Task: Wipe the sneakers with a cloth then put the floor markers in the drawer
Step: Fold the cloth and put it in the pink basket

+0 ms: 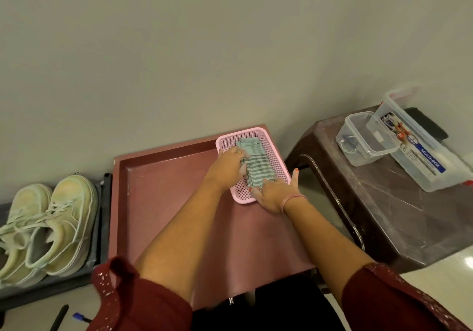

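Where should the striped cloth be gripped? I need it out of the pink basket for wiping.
Pinch the striped cloth at its folded long edge from above; the pink basket walls block any sideways approach.

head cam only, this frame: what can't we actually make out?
- Left hand fingers: tucked against the striped cloth in the pink basket; grip unclear.
- Right hand: lies over the basket's near rim, hiding that corner.
- Markers on the floor: cut off by the bottom edge and the left sleeve.
- Sneakers: heels cut off at the left edge.
- Small clear box: contents too small to identify.
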